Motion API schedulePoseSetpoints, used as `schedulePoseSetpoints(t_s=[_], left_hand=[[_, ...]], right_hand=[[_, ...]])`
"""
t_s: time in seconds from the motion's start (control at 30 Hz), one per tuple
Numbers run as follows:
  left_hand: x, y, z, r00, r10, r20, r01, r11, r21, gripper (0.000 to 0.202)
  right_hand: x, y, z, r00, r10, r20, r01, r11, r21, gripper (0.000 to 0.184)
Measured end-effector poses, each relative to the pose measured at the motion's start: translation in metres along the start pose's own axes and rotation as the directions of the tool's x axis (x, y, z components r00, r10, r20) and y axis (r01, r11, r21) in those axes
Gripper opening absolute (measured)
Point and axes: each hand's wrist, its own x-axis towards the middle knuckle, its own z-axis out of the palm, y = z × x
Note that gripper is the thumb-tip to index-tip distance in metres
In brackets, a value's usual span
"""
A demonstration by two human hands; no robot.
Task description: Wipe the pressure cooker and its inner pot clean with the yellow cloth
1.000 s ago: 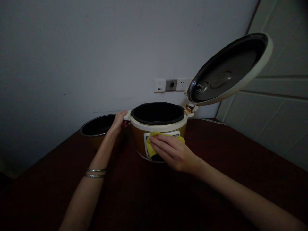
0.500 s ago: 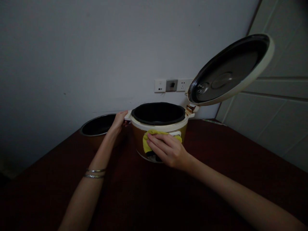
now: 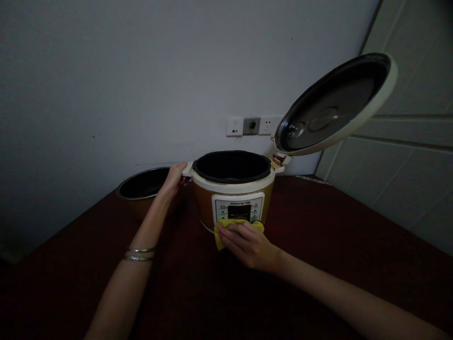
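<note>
A gold and cream rice cooker [image 3: 205, 200] stands on a dark red table [image 3: 318, 236], its lid [image 3: 336, 104] hinged up to the right and its dark well empty. My left hand [image 3: 174, 178] is wrapped round the cooker's left side handle. My right hand [image 3: 247, 242] presses a yellow cloth [image 3: 220, 230] flat against the bottom of the cooker's front, just under the control panel [image 3: 238, 208]. Two bangles sit on my left wrist.
A metal inner pot [image 3: 143, 185] sits on the table left of the cooker, behind my left hand. Wall sockets [image 3: 251, 125] are on the grey wall behind. A pale door [image 3: 406, 141] stands at the right.
My right hand has slid the yellow cloth down the cooker's front, from over the control panel to its lower edge, uncovering the panel. My left hand has stayed on the handle.
</note>
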Motion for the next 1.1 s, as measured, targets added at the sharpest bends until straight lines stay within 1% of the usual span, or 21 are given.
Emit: schedulePoseSetpoints(t_s=[0.1, 0.2, 0.27, 0.33, 0.37, 0.43, 0.47, 0.5, 0.53, 0.57, 0.6, 0.63, 0.67, 0.7, 0.77, 0.8, 0.83, 0.9, 0.93, 1.0, 1.1], left_hand=[[-0.001, 0.001, 0.000, 1.000, 0.004, 0.009, -0.004, 0.999, 0.047, 0.027], [-0.001, -0.001, 0.001, 1.000, 0.014, -0.002, -0.014, 0.992, 0.125, 0.028], [0.002, -0.001, -0.001, 0.998, 0.037, -0.042, -0.028, 0.981, 0.194, 0.026], [0.003, 0.002, -0.003, 0.990, 0.073, -0.117, -0.040, 0.965, 0.260, 0.020], [0.002, 0.007, -0.005, 0.980, 0.105, -0.169, -0.050, 0.951, 0.304, 0.022], [-0.007, 0.022, -0.008, 0.929, 0.246, -0.278, -0.099, 0.885, 0.454, 0.041], [-0.016, 0.034, -0.008, 0.876, 0.371, -0.307, -0.140, 0.807, 0.573, 0.049], [-0.029, 0.046, -0.008, 0.804, 0.518, -0.293, -0.198, 0.697, 0.689, 0.053], [-0.044, 0.059, -0.005, 0.742, 0.626, -0.241, -0.274, 0.610, 0.743, 0.052], [-0.063, 0.072, -0.002, 0.704, 0.692, -0.158, -0.367, 0.546, 0.753, 0.047], [-0.083, 0.083, 0.003, 0.676, 0.734, -0.069, -0.465, 0.498, 0.732, 0.040], [-0.104, 0.091, 0.008, 0.662, 0.748, 0.053, -0.563, 0.449, 0.694, 0.035], [-0.125, 0.095, 0.014, 0.647, 0.732, 0.215, -0.655, 0.389, 0.648, 0.034], [-0.144, 0.096, 0.020, 0.598, 0.707, 0.378, -0.740, 0.306, 0.599, 0.036], [-0.172, 0.087, 0.033, 0.518, 0.601, 0.608, -0.819, 0.145, 0.555, 0.057], [-0.181, 0.078, 0.038, 0.490, 0.565, 0.663, -0.832, 0.079, 0.548, 0.072], [-0.186, 0.069, 0.043, 0.478, 0.537, 0.695, -0.832, 0.024, 0.554, 0.083], [-0.187, 0.050, 0.051, 0.456, 0.548, 0.702, -0.817, -0.055, 0.574, 0.089], [-0.184, 0.043, 0.054, 0.437, 0.554, 0.709, -0.819, -0.082, 0.568, 0.085], [-0.177, 0.033, 0.057, 0.372, 0.564, 0.737, -0.842, -0.129, 0.523, 0.069], [-0.170, 0.031, 0.055, 0.239, 0.590, 0.771, -0.880, -0.203, 0.428, 0.041]], right_hand=[[-0.008, -0.008, 0.003, 0.999, 0.022, 0.027, -0.023, 0.999, 0.035, 0.027], [-0.012, -0.012, -0.003, 0.996, 0.032, 0.084, -0.039, 0.996, 0.080, 0.029], [-0.009, -0.011, -0.014, 0.995, 0.016, 0.097, -0.025, 0.996, 0.086, 0.030], [-0.002, -0.005, -0.029, 0.997, -0.002, 0.075, -0.002, 0.998, 0.059, 0.030], [0.002, 0.000, -0.037, 0.998, -0.003, 0.056, 0.000, 0.999, 0.039, 0.030], [0.011, 0.012, -0.050, 0.999, 0.009, 0.030, -0.009, 1.000, -0.007, 0.031], [0.014, 0.018, -0.054, 1.000, 0.016, 0.025, -0.016, 0.999, -0.032, 0.031], [0.017, 0.024, -0.056, 1.000, 0.023, 0.022, -0.022, 0.998, -0.058, 0.031], [0.018, 0.029, -0.056, 1.000, 0.025, 0.015, -0.024, 0.996, -0.082, 0.030], [0.018, 0.033, -0.056, 1.000, 0.026, 0.004, -0.026, 0.994, -0.105, 0.029], [0.017, 0.035, -0.054, 0.999, 0.034, -0.008, -0.035, 0.991, -0.127, 0.029], [0.016, 0.037, -0.052, 0.998, 0.058, -0.027, -0.062, 0.987, -0.149, 0.029], [0.013, 0.038, -0.049, 0.993, 0.107, -0.055, -0.115, 0.979, -0.170, 0.031], [0.011, 0.038, -0.048, 0.980, 0.177, -0.086, -0.190, 0.963, -0.191, 0.034], [0.007, 0.037, -0.046, 0.933, 0.336, -0.129, -0.357, 0.909, -0.215, 0.040], [0.007, 0.036, -0.046, 0.910, 0.396, -0.126, -0.415, 0.884, -0.216, 0.041], [0.007, 0.036, -0.046, 0.897, 0.428, -0.107, -0.442, 0.872, -0.212, 0.040], [0.009, 0.035, -0.047, 0.907, 0.419, -0.055, -0.420, 0.883, -0.207, 0.031], [0.010, 0.035, -0.048, 0.920, 0.390, -0.040, -0.390, 0.898, -0.205, 0.027], [0.011, 0.035, -0.048, 0.949, 0.312, -0.040, -0.314, 0.927, -0.207, 0.024], [0.007, 0.033, -0.052, 0.979, 0.200, -0.029, -0.202, 0.961, -0.190, 0.026]])
